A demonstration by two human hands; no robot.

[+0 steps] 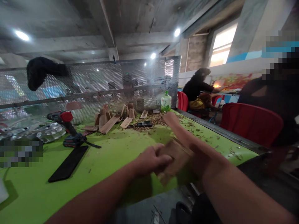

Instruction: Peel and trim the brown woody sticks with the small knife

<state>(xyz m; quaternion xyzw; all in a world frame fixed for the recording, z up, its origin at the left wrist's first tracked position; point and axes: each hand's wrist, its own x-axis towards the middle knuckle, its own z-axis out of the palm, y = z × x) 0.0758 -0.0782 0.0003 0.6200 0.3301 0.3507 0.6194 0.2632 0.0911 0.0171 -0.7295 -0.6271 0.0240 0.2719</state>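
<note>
Fingers of the left hand [151, 160] curl tight over the left end of a brown wooden block [176, 157], held just above the near edge of the green table [112, 149], while the right hand [197, 157] lies against the block's other side, too blurred to tell whether it grips. Farther back on the table lie a red and black drill [66, 126], a flat black strip [68, 163], wood offcuts [108, 121] and a green bottle [166, 101] before a mesh screen [93, 84].
</note>
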